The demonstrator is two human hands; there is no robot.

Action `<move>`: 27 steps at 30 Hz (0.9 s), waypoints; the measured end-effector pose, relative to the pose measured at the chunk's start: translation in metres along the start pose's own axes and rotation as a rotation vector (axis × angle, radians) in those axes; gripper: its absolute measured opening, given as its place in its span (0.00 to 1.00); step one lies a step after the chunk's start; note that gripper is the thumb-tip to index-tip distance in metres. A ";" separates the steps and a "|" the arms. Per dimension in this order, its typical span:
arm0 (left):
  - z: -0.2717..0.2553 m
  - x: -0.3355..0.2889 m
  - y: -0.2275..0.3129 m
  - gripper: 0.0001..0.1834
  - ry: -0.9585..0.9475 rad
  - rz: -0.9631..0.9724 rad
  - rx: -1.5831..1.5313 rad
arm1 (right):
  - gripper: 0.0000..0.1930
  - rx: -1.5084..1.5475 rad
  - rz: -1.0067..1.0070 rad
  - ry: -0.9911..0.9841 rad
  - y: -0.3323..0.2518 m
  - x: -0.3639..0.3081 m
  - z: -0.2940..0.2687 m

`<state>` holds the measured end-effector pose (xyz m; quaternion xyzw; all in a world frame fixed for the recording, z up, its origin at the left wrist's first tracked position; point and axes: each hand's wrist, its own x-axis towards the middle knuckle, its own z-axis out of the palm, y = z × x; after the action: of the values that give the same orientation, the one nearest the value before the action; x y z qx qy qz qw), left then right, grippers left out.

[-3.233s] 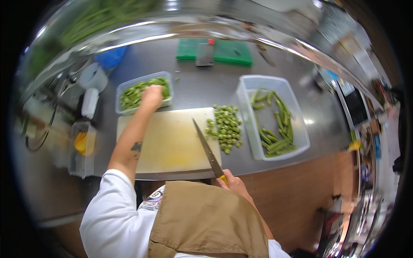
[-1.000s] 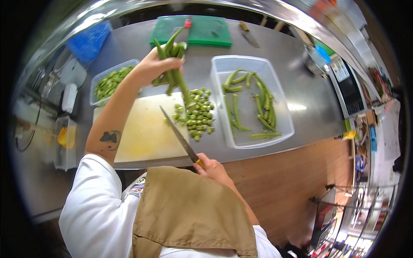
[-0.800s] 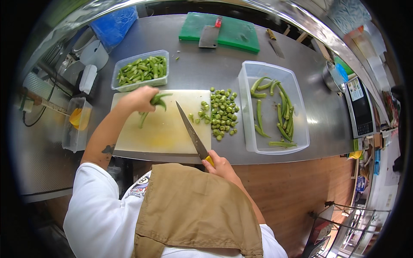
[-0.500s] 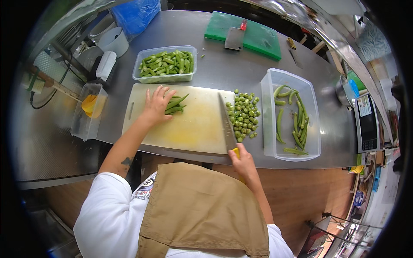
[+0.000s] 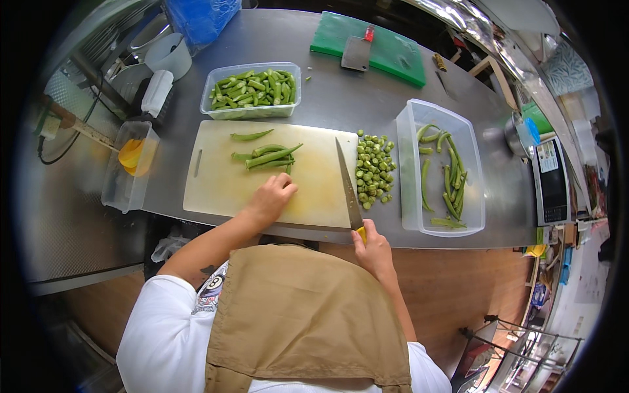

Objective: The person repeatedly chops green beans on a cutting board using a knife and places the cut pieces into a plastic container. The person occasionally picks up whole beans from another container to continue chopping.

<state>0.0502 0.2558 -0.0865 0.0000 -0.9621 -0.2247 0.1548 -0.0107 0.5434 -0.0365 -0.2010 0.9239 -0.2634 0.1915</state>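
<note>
My right hand [image 5: 374,251] grips the yellow handle of a long knife [image 5: 348,180], its blade pointing away along the right side of the white cutting board [image 5: 216,187]. On the board's near half, my left hand [image 5: 270,200] has its fingers curled together at the near end of an okra pod [image 5: 289,168]. Just beyond lie several whole okra pods [image 5: 272,156], with a single one apart behind them. Cut okra ends [image 5: 373,171] are heaped on the steel table, right of the blade.
Behind the board stands a clear tub of trimmed okra [image 5: 252,92]. A larger plastic bin [image 5: 409,216] at right holds loose pods. Farther back, a cleaver [image 5: 356,54] rests on a green board [image 5: 400,60]. Left of the board is a container with a yellow item [image 5: 131,153].
My left hand has drawn back toward me and slightly right from atop the pods, its spread fingers now curled. The pods lie more spread out. The knife remains at the board's right side.
</note>
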 end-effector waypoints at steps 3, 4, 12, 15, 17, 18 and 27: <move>0.007 0.009 0.009 0.16 0.054 -0.178 -0.048 | 0.18 -0.022 0.007 -0.007 -0.002 -0.004 0.000; 0.006 0.009 0.006 0.16 0.131 -0.228 -0.090 | 0.18 -0.020 0.005 -0.003 -0.002 -0.005 0.001; -0.052 0.003 -0.066 0.16 -0.003 -0.345 0.037 | 0.18 0.019 0.007 0.003 0.009 -0.014 -0.002; -0.060 0.000 -0.044 0.15 -0.167 -0.389 -0.133 | 0.18 0.006 0.003 0.003 0.015 -0.017 -0.004; -0.049 0.000 -0.014 0.14 -0.249 -0.333 -0.293 | 0.18 -0.037 0.017 -0.020 0.017 -0.016 -0.007; -0.040 0.004 0.001 0.13 -0.242 -0.250 -0.386 | 0.18 -0.030 0.012 -0.001 0.017 -0.015 -0.008; 0.025 0.049 0.050 0.13 -0.340 0.048 0.193 | 0.16 -0.180 -0.052 0.040 0.000 -0.012 -0.018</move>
<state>-0.0008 0.3080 -0.0717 -0.0462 -0.9912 -0.1242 -0.0052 -0.0092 0.5561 -0.0194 -0.2360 0.9419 -0.1883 0.1472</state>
